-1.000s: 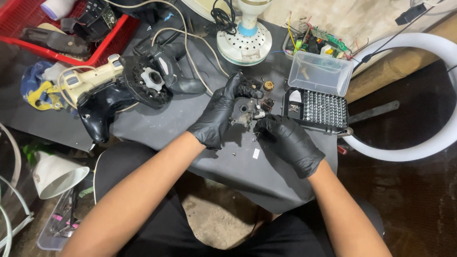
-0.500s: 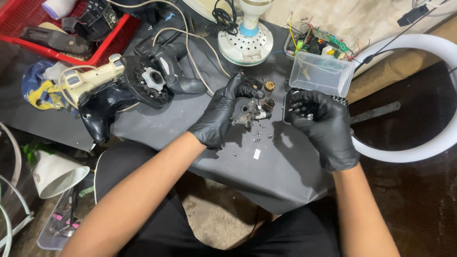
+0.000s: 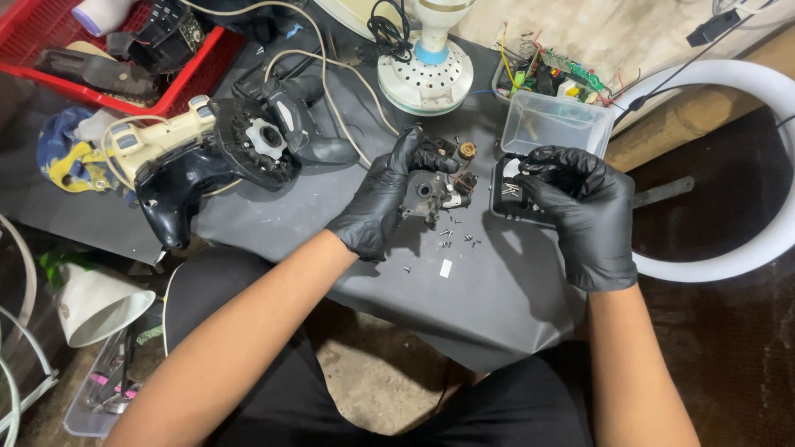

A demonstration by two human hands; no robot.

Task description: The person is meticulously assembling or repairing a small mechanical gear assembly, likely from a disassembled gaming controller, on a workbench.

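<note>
In the head view, a clear plastic lid (image 3: 556, 122) stands open just right of centre, hinged above a black bit case (image 3: 507, 192) whose tray holds rows of small metal bits. The right hand (image 3: 585, 211), in a glossy black glove, rests over that case with its fingers curled down into the tray; whether they pinch a bit cannot be told. Behind the lid, a second clear tub (image 3: 553, 76) at the upper right holds green circuit boards and coloured wires. At the upper left a red plastic crate (image 3: 124, 79) holds dark parts.

The left hand (image 3: 383, 199), also gloved, is clamped around a small grey metal gearbox assembly (image 3: 432, 194) at the frame's centre, held on the matte dark grey mat (image 3: 489, 290). Tiny loose screws (image 3: 454, 240) lie scattered just below it. A round white perforated fan base (image 3: 426, 79) stands above, and a black-and-cream tool housing (image 3: 207, 157) lies to the left.
</note>
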